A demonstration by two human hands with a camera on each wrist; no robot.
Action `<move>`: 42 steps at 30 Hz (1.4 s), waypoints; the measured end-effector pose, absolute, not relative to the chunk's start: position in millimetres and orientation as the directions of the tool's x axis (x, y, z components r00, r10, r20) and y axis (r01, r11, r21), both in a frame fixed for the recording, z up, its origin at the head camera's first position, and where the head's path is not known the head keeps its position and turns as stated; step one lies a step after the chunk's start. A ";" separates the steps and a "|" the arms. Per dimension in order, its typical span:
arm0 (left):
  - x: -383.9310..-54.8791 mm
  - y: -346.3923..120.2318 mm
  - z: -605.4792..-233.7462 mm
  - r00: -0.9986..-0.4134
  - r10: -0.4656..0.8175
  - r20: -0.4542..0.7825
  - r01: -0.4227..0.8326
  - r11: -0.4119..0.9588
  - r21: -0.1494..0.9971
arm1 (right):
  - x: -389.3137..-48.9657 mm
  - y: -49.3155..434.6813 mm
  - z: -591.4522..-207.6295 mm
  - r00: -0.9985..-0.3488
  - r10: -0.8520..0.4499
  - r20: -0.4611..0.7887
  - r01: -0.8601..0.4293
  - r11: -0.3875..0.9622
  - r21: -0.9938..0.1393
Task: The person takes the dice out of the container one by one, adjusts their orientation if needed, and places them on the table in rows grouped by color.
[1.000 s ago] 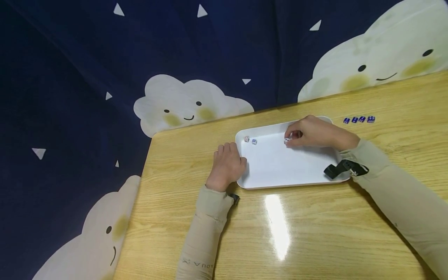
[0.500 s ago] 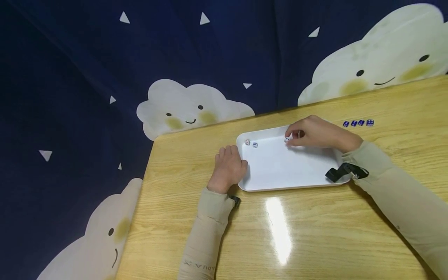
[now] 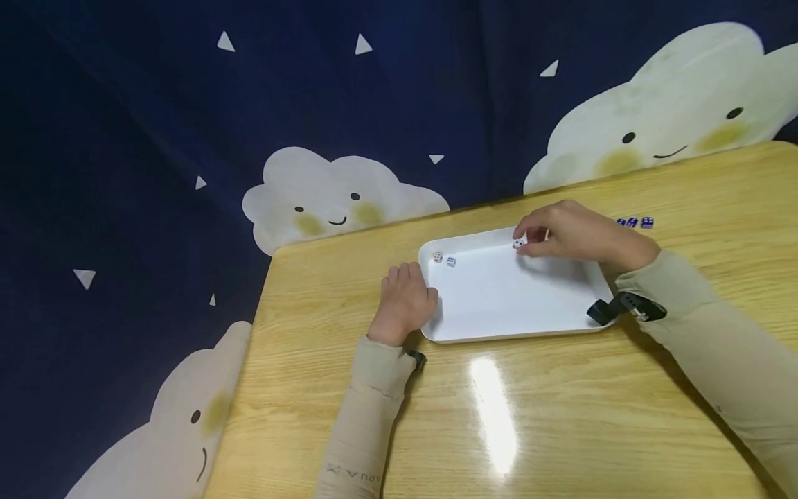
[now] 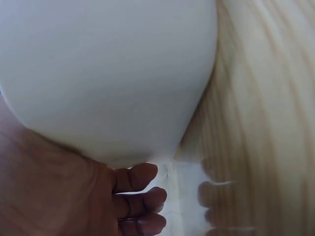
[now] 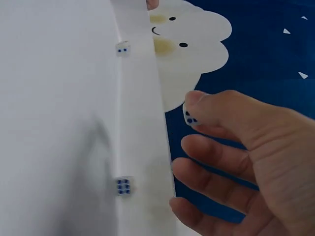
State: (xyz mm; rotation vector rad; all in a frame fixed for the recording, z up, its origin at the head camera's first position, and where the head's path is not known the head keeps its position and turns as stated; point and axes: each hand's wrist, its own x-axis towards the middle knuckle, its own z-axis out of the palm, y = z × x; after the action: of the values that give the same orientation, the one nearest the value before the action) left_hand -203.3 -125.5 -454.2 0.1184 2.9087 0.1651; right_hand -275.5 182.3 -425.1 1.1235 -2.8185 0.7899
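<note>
My right hand (image 3: pixel 576 232) pinches a white die (image 5: pixel 189 117) with dark pips between thumb and forefinger, above the far side of the white tray (image 3: pixel 499 305). Its other fingers are loosely bent. Two more white dice lie in the tray's far left corner, one with red pips (image 3: pixel 438 257) and one with blue pips (image 3: pixel 451 262). The right wrist view also shows a six-pip die (image 5: pixel 124 187) by the tray wall. My left hand (image 3: pixel 402 301) grips the tray's left edge, thumb at the rim and fingers curled along the outside.
Several dark blue dice (image 3: pixel 647 222) stand in a row on the wooden table (image 3: pixel 312 346), beyond the tray's far right corner; my right hand partly hides the row. A navy curtain (image 3: pixel 374 83) with cloud prints hangs behind the table's far edge.
With the die in its pinch, my right hand has shifted slightly right and towards the tray's far wall, covering part of the blue row. The left hand keeps its place.
</note>
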 end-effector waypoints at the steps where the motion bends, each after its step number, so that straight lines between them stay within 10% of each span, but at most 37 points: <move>1: -203.2 -125.7 -454.4 -0.972 0.094 -0.217 0.069 0.990 0.121 | -274.4 183.1 -422.9 -0.744 -0.640 0.190 -0.645 0.616 -0.453; 42: -201.2 -121.2 -456.1 -0.971 0.099 -0.219 0.076 0.991 0.110 | -248.7 249.1 -422.8 -0.709 -0.528 0.468 -0.703 0.586 -0.403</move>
State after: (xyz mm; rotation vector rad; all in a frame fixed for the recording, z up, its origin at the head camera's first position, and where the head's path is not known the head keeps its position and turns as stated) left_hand -201.2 -121.2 -456.1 0.1299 2.9094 0.1479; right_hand -248.7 249.1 -422.8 1.0071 -2.5209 0.8324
